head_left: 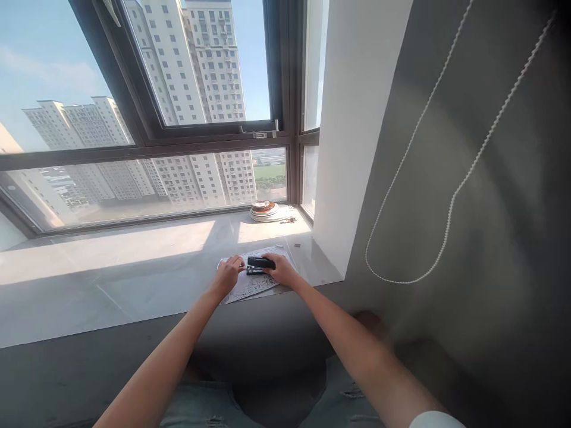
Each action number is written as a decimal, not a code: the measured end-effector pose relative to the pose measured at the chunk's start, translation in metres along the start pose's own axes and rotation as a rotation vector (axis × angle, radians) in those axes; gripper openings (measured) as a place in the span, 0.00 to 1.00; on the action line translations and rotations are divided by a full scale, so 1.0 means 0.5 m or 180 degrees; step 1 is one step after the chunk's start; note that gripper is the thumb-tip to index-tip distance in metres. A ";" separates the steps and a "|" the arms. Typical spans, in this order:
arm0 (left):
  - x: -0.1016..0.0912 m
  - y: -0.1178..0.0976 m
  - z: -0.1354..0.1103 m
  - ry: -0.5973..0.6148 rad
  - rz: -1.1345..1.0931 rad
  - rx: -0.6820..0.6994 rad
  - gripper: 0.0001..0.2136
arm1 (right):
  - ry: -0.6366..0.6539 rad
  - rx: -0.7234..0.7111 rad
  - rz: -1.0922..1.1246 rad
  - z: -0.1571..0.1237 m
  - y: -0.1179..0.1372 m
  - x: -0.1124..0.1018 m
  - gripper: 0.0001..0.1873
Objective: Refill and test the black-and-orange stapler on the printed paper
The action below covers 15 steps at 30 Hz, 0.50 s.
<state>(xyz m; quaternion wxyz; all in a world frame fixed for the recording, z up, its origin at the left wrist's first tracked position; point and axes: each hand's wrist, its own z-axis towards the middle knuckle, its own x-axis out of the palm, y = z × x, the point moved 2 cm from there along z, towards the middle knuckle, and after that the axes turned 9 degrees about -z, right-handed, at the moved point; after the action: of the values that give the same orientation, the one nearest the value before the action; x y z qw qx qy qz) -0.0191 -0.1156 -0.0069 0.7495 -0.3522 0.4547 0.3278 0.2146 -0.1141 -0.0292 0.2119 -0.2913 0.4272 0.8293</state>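
A black stapler (261,262) lies on its side of the window sill above printed paper sheets (254,287), its top arm lifted from its base. My right hand (281,269) is closed around the stapler's right end. At the stapler's left end, the fingers of my left hand (229,272) are pinched together by the gap between arm and base. What they pinch is too small to make out. A small grey strip (297,245) rests on the sill beyond the sheets.
The pale window sill (134,297) ends at a front edge just below the sheets. Near the window corner sits a stack of round items (264,211), with a small chain-like object (288,219) beside it. A beaded blind cord (450,205) hangs at the right wall.
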 end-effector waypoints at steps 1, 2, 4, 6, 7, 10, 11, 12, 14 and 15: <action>-0.001 -0.001 0.002 0.0019 -0.0009 0.0000 0.09 | -0.0006 0.0002 -0.0002 0.000 -0.001 0.001 0.25; -0.002 -0.002 0.003 0.0033 -0.0029 0.0004 0.08 | -0.0015 0.0008 -0.0009 0.001 -0.002 0.002 0.25; -0.005 -0.006 0.003 0.0057 -0.0113 0.0017 0.09 | -0.0028 0.0019 -0.0033 0.001 -0.002 0.003 0.25; -0.008 -0.007 -0.001 0.0059 -0.0251 -0.0004 0.10 | -0.0019 0.0040 -0.0050 0.001 -0.003 0.003 0.25; -0.010 -0.005 -0.005 0.0020 -0.0329 -0.0062 0.10 | -0.0005 0.0051 -0.0049 0.001 -0.004 0.003 0.25; -0.015 0.009 -0.021 -0.0310 -0.0671 -0.0668 0.12 | 0.0025 0.0077 -0.0027 0.003 -0.005 0.005 0.25; -0.014 0.013 -0.026 -0.0404 -0.0863 -0.0934 0.15 | 0.0019 0.0083 -0.0021 0.003 -0.006 0.005 0.25; -0.013 0.015 -0.031 -0.0457 -0.1077 -0.1164 0.17 | 0.0008 0.0090 -0.0011 0.004 -0.006 0.006 0.24; -0.005 0.007 -0.035 -0.0435 -0.1478 -0.1371 0.21 | -0.0010 0.0097 0.0022 0.005 -0.005 0.006 0.24; 0.001 -0.003 -0.033 -0.0412 -0.1619 -0.1372 0.23 | -0.0014 0.0093 0.0046 0.006 -0.005 0.007 0.24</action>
<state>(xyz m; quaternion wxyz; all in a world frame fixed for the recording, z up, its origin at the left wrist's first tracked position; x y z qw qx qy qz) -0.0254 -0.1300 -0.0126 0.7428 -0.5832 0.2239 0.2406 0.2128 -0.1102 -0.0314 0.2110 -0.2833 0.4409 0.8251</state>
